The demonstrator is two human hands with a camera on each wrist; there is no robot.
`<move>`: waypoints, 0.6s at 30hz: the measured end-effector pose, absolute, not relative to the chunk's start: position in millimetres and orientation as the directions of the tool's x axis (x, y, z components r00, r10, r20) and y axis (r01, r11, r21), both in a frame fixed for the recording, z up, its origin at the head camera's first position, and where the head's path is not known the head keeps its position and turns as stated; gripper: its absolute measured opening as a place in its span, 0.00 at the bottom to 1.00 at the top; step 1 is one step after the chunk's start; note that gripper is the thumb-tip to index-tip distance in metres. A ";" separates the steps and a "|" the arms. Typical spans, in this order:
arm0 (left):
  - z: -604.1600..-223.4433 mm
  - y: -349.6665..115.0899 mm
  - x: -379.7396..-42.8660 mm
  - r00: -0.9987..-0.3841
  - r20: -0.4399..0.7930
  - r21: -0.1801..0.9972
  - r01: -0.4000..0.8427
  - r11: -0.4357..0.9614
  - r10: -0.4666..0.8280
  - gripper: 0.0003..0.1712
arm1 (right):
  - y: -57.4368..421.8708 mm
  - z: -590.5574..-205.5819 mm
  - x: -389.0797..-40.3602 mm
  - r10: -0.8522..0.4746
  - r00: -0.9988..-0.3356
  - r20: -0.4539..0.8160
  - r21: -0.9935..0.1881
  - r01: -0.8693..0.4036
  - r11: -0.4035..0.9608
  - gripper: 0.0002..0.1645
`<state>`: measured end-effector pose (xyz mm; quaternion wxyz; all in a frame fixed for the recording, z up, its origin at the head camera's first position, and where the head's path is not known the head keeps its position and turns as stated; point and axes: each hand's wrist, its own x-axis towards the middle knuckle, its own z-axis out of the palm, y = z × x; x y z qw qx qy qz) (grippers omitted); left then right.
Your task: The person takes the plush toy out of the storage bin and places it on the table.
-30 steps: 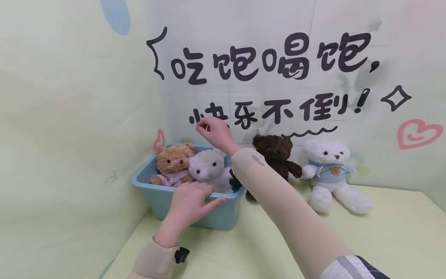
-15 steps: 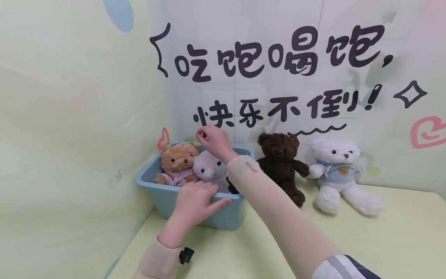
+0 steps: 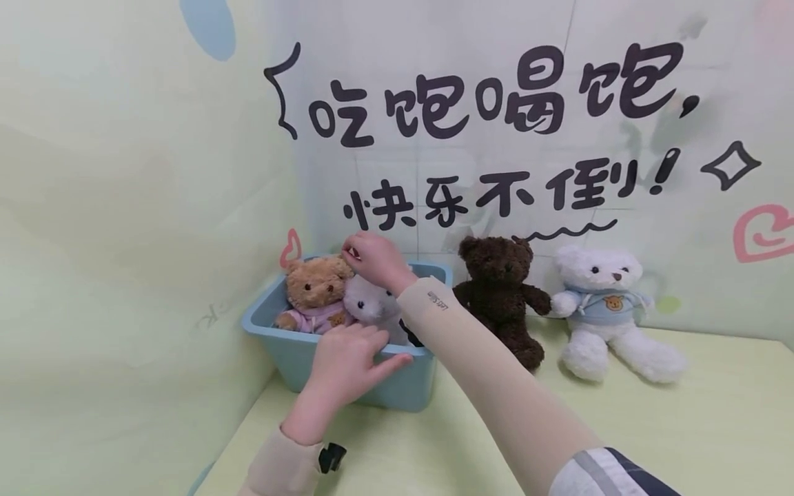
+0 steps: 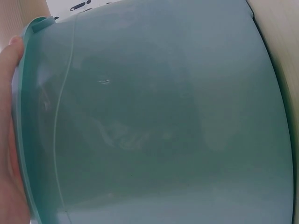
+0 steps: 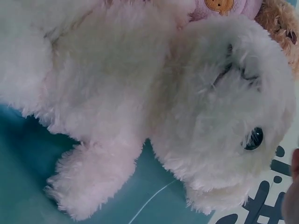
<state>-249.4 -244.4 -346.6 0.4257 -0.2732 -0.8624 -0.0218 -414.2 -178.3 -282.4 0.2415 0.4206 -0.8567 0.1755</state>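
Left hand [image 3: 347, 358] grips blue plastic tub [image 3: 400, 386]; right hand [image 3: 377, 260] curled (seemingly empty) above fluffy white teddy bear [image 3: 374, 313]. Settling step, I'd judge; next wants gentle pressing.

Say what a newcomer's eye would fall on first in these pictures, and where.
The bold black writing across the back wall would probably come first. Then the blue tub at left, gripped by the left hand, holding a tan bear and pale toy. To its right, a dark brown bear and a white bear sit on the table.
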 end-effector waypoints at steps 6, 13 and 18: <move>-342.3 -244.8 -249.3 -0.480 0.749 -0.205 0.487 0.849 0.457 0.29 | -178.9 -287.3 -419.1 -0.722 -0.580 0.377 -0.244 -0.814 0.527 0.25; -340.9 -243.9 -248.2 -0.470 0.754 -0.199 0.502 0.842 0.459 0.28 | -177.9 -295.6 -422.0 -0.747 -0.648 0.147 -0.395 -0.731 0.556 0.48; -342.7 -243.3 -247.1 -0.478 0.750 -0.191 0.504 0.842 0.456 0.28 | -177.1 -299.8 -422.0 -0.756 -0.640 0.138 -0.287 -0.756 0.588 0.45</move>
